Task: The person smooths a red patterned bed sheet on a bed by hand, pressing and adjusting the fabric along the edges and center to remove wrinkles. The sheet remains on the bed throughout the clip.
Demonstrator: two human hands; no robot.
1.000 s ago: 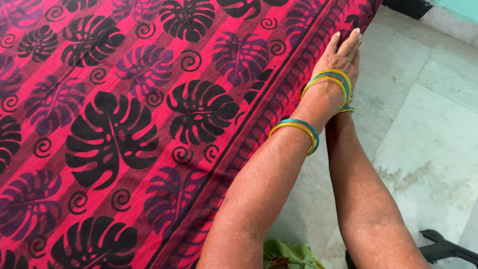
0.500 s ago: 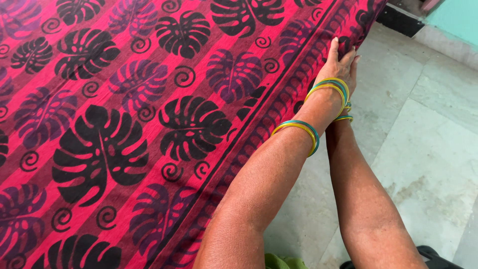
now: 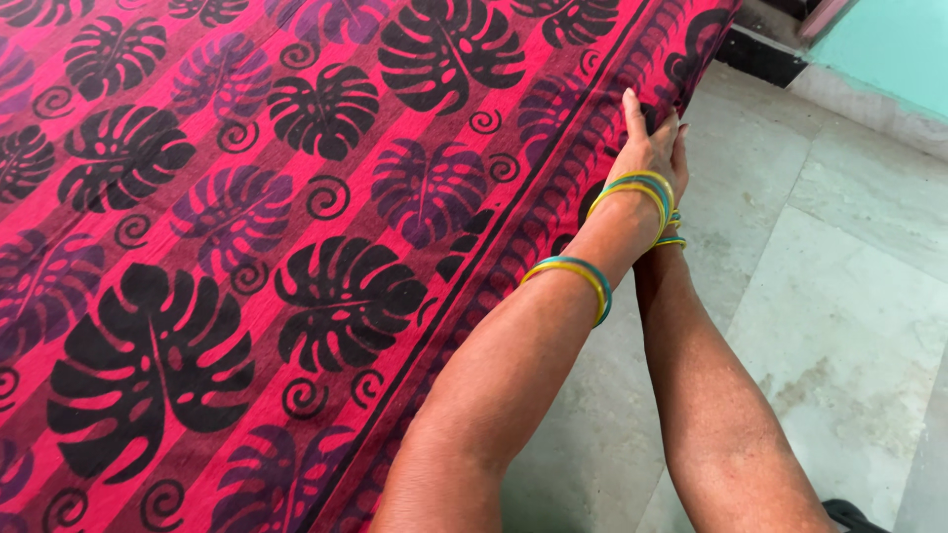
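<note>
1 red leaf-print bedsheet (image 3: 296, 247), 2 hands – left hand (image 3: 644, 148), right hand (image 3: 677, 158)

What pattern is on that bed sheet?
Red sheet with large black and purple leaf prints and little spirals, seen in the head view.

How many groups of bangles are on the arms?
3. One on the left forearm, one at the left wrist, and one at the right wrist, mostly hidden behind the left arm. Both hands are at the bedsheet edge.
</note>
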